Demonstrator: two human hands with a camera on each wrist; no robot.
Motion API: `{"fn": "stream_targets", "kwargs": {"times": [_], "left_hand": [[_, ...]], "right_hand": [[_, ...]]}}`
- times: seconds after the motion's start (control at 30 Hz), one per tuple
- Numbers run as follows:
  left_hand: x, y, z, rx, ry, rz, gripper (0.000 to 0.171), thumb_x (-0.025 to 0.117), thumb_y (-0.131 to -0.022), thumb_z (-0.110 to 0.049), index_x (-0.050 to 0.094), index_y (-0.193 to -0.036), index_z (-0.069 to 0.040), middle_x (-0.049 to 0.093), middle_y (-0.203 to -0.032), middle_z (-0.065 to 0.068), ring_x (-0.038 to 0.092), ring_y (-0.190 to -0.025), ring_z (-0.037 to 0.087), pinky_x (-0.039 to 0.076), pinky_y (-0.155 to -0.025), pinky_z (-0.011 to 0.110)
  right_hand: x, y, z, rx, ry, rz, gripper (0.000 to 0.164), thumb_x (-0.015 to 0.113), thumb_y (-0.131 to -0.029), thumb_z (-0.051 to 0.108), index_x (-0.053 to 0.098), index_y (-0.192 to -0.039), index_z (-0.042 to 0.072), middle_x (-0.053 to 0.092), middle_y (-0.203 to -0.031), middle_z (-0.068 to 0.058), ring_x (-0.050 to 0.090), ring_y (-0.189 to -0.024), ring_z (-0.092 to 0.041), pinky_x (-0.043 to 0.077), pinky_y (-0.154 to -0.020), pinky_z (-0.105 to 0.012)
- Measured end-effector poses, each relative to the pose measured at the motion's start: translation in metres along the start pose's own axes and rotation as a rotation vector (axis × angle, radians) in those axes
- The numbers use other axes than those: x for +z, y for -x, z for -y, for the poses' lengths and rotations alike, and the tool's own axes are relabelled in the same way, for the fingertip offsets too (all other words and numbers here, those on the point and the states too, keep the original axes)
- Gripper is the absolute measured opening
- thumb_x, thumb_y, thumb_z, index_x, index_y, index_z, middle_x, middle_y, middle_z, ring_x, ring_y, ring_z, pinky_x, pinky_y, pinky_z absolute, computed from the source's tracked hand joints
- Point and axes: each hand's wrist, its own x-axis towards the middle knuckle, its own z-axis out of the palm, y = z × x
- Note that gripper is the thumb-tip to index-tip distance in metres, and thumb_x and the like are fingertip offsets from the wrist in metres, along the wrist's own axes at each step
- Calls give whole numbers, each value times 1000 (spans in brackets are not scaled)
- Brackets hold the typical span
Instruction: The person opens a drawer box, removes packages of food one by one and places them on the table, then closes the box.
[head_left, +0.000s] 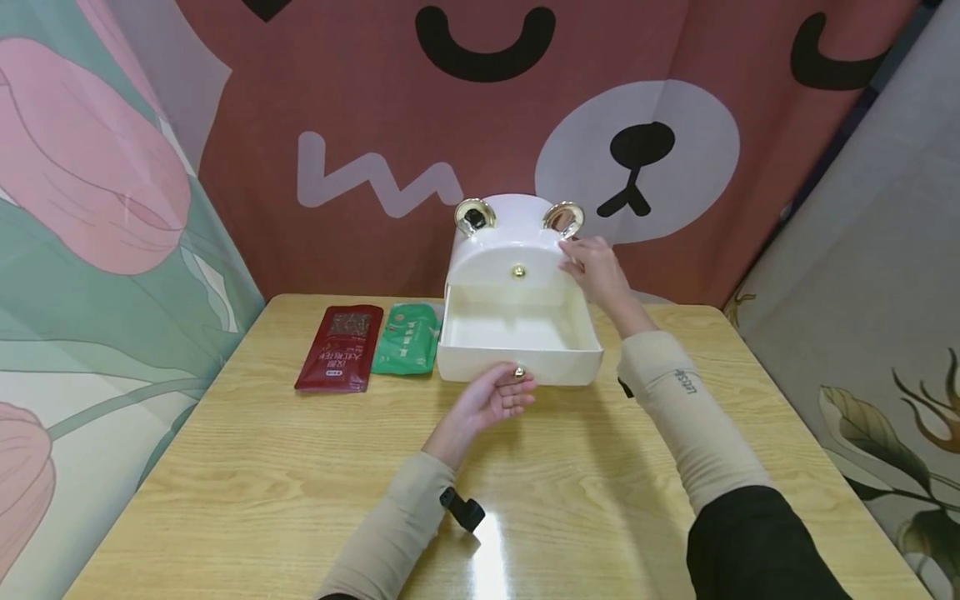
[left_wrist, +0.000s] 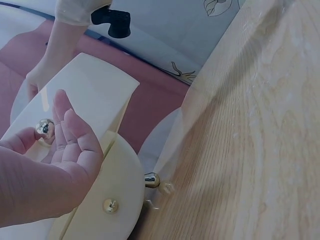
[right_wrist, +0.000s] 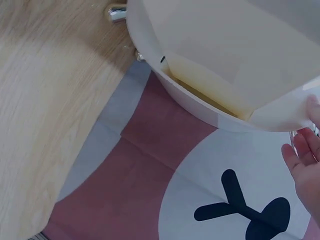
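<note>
A white storage box (head_left: 501,210) with two gold ring-shaped ears stands at the back of the table. Its lower drawer (head_left: 480,368) is pulled out toward me, and the inside looks bare. My left hand (head_left: 491,402) pinches the gold drawer knob (left_wrist: 45,129) between thumb and index finger, palm turned up, the other fingers loosely bent. At the box's upper right edge, just below the right ear (head_left: 564,218), my right hand (head_left: 597,268) holds the curved shell with thumb and fingers. Another gold knob (head_left: 518,272) sits on the rounded upper front.
Left of the box lie a green packet (head_left: 407,340) and a dark red pouch (head_left: 340,348), both flat on the wooden table (head_left: 300,475). Behind the table hangs a reddish cloth (head_left: 360,92) with a bear print. Patterned curtains flank both sides.
</note>
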Motion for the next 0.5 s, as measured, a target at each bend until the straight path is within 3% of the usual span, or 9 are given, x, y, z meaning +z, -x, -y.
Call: {"fn": "stream_targets", "kwargs": {"times": [0.27, 0.5], "left_hand": [[-1, 0, -1, 3, 3, -2, 23, 44, -93, -23, 60, -85, -7, 65, -79, 5, 62, -66, 16, 45, -61, 24], [-2, -1, 0, 0, 5, 5, 26, 44, -92, -23, 62, -82, -6, 65, -78, 5, 62, -65, 15, 45, -60, 24]], "right_hand": [[-1, -4, 0, -23, -95, 16, 34, 64, -81, 4, 56, -112, -7, 53, -112, -23, 47, -105, -35, 38, -90, -41], [2, -7, 1, 42, -137, 56, 35, 63, -83, 8, 54, -112, -10, 52, -115, -24, 47, -108, -35, 38, -92, -40]]}}
